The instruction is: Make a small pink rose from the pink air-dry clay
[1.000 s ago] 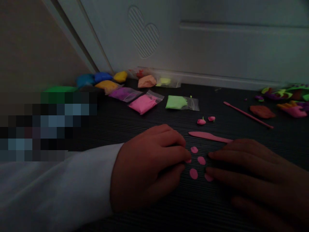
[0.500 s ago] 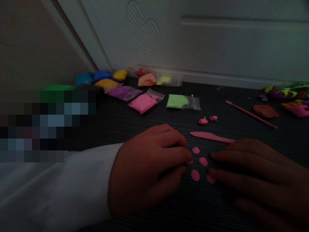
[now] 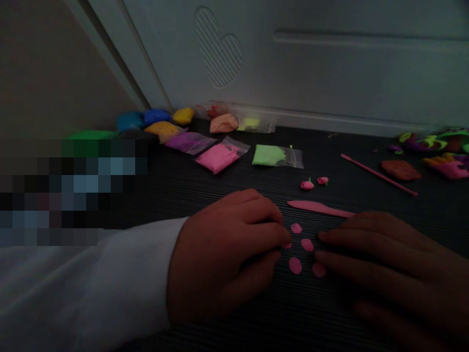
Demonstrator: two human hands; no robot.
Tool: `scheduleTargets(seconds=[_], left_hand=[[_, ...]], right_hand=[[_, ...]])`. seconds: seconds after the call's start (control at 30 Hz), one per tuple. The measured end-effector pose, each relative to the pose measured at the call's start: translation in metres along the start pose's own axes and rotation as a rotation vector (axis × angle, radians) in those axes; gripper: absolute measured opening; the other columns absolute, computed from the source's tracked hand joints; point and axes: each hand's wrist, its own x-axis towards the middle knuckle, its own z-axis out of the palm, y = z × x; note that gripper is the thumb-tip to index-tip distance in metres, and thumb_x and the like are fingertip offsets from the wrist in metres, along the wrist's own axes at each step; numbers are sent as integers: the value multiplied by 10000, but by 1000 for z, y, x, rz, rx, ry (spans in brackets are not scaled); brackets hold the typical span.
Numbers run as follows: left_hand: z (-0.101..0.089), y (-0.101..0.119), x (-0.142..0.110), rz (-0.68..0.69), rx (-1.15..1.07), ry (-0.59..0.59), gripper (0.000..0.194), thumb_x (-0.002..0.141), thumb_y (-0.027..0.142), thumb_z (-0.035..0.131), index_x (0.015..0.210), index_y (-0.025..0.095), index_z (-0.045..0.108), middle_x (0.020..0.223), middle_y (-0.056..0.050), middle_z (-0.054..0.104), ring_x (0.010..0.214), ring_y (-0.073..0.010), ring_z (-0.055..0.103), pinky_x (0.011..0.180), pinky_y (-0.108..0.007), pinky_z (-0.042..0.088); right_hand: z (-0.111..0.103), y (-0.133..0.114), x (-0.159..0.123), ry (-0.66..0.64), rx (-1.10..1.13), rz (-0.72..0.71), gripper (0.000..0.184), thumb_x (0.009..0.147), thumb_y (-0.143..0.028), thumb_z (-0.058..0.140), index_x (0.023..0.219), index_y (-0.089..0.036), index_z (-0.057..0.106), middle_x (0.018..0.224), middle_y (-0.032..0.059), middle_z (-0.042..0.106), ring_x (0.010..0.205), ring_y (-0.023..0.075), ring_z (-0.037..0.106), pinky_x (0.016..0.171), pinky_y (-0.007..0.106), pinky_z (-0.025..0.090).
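Several small flat pink clay discs (image 3: 295,265) lie on the dark ribbed mat (image 3: 220,195) between my hands. My left hand (image 3: 227,249) rests on the mat in a white sleeve, fingers curled together, its fingertips pressed on one pink disc at their tip. My right hand (image 3: 388,264) lies flat with fingers stretched out, a fingertip touching the nearest pink disc (image 3: 318,269). A pink clay knife tool (image 3: 320,208) lies just beyond the discs. Two tiny pink clay buds (image 3: 307,185) sit behind it.
Bags of coloured clay lie at the back: pink (image 3: 218,156), light green (image 3: 276,155), purple (image 3: 188,142), orange (image 3: 223,123), yellow and blue. A thin pink stick (image 3: 377,174) and finished clay shapes (image 3: 439,151) are at the right. A white panel (image 3: 293,63) stands behind.
Almost nothing has moved. Both hands stay on the mat around the pink discs; only the view shifts slightly.
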Motion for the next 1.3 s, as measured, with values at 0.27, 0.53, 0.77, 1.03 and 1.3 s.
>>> scheduleTargets(seconds=[0.27, 0.53, 0.77, 1.03, 1.3], left_hand=[[0, -1, 0, -5, -12, -6, 209, 779, 113, 483, 941, 148, 610, 945, -24, 536, 850, -141, 448, 751, -281, 338], [-1, -1, 0, 8, -12, -4, 209, 781, 112, 479, 939, 142, 612, 944, -27, 540, 858, -139, 452, 761, -277, 340], [0, -2, 0, 5, -11, -4, 213, 778, 113, 484, 948, 147, 608, 943, -25, 537, 846, -140, 450, 751, -280, 340], [0, -1, 0, 7, -20, -9, 217, 781, 113, 477, 952, 144, 608, 953, -27, 539, 863, -140, 453, 763, -280, 340], [-1, -1, 1, 1, -1, -10, 212, 773, 118, 495, 947, 155, 610, 947, -18, 539, 856, -135, 459, 758, -274, 347]], right_hand=[[-1, 1, 1, 2, -13, -14, 355, 808, -236, 466, 1159, -286, 477, 1177, -6, 488, 1058, 227, 403, 804, 404, 398], [-1, -1, 3, 23, 1, -14, 352, 809, -236, 455, 1160, -272, 473, 1183, -3, 491, 1052, 227, 405, 809, 408, 391], [1, -1, 3, 22, 6, -23, 361, 794, -185, 450, 1141, -277, 484, 1172, -1, 496, 1050, 229, 411, 808, 414, 384], [-1, -2, 2, 13, -27, -1, 385, 792, -208, 441, 1163, -299, 481, 1181, -17, 502, 1051, 227, 412, 788, 409, 407], [-2, -2, 2, 16, 7, 5, 362, 791, -203, 447, 1141, -283, 487, 1166, -13, 508, 1047, 221, 413, 801, 404, 401]])
